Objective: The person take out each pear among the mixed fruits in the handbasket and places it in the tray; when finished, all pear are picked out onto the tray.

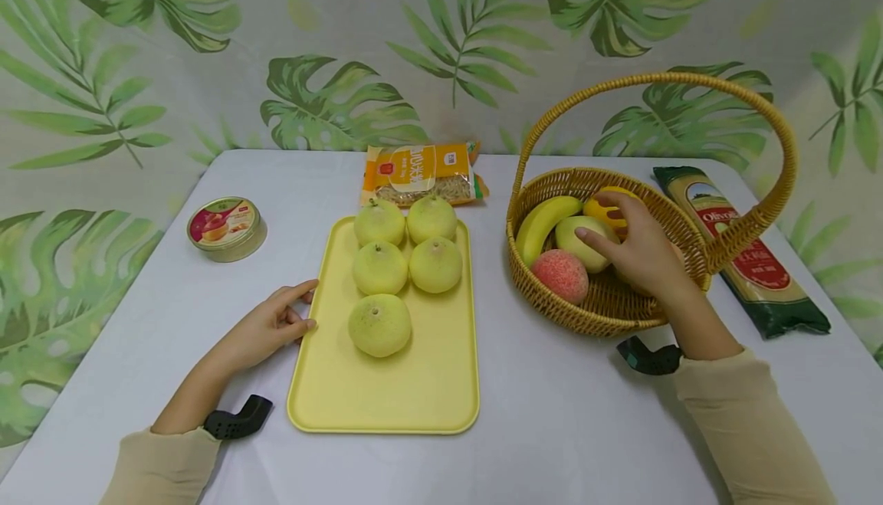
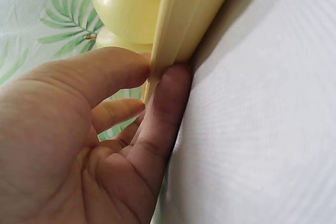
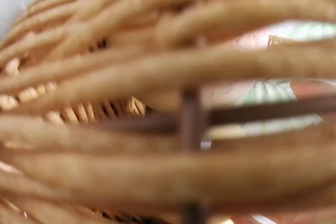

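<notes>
In the head view my left hand (image 1: pixel 272 321) is at the left edge of a yellow tray (image 1: pixel 386 413). The left wrist view shows its thumb and forefinger pinching the tray's rim (image 2: pixel 181 19). Several round, pale yellow-green pears (image 1: pixel 379 325) lie on the tray. On the right, my right hand (image 1: pixel 645 248) reaches into a wicker basket (image 1: pixel 552 309), thumb and forefinger apart above the fruit. Beneath and beside it lie a pale green pear (image 1: pixel 582 243), an orange fruit (image 1: pixel 607 210), a banana (image 1: pixel 545 225) and a pinkish-red peach (image 1: pixel 560 277). Blurred wicker (image 3: pixel 157 82) fills the right wrist view, hiding that hand.
An orange-and-clear food packet (image 1: pixel 424 174) lies behind the tray. A round tin (image 1: pixel 226 229) stands at the left. Right of the basket lies a long green-and-red package (image 1: pixel 748 260). The tall basket handle (image 1: pixel 665 80) arches over the fruit.
</notes>
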The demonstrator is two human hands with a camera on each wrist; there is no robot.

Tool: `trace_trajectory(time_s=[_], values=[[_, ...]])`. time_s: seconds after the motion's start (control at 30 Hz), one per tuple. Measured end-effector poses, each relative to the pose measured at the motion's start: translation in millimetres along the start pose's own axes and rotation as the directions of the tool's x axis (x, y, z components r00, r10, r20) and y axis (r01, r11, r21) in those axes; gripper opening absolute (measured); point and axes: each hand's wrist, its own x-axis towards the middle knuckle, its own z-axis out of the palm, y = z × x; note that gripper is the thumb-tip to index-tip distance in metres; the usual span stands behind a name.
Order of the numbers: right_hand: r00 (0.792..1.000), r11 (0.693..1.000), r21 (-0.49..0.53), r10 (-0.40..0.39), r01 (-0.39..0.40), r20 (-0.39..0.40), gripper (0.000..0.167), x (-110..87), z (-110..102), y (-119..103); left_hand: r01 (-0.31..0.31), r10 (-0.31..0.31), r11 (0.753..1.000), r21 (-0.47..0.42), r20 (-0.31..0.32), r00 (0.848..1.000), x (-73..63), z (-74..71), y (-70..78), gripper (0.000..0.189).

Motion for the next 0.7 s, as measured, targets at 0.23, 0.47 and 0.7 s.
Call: trace_trajectory(time_s=[0.23, 0.47, 0.7], values=[[0.996, 0.998, -0.059, 0.032, -0.027, 0.087, 0.07, 5.3, -4, 5, -0.003, 0.003, 1.0, 0.012, -0.006, 1.0, 0.4, 0.0, -1.0, 0.06], [0.983, 0.991, -0.135, 0.045, -0.021, 0.178, 0.073, 11.6, -6, 7, -0.004, 0.004, 1.0, 0.015, -0.009, 1.0, 1.3, 0.4, -0.2, 0.059], [0.973, 0.98, -0.197, 0.028, 0.018, 0.228, 0.071, 16.6, -2, 8, -0.002, 0.002, 1.0, 0.005, -0.007, 1.0, 0.3, 0.2, 0.6, 0.06]])
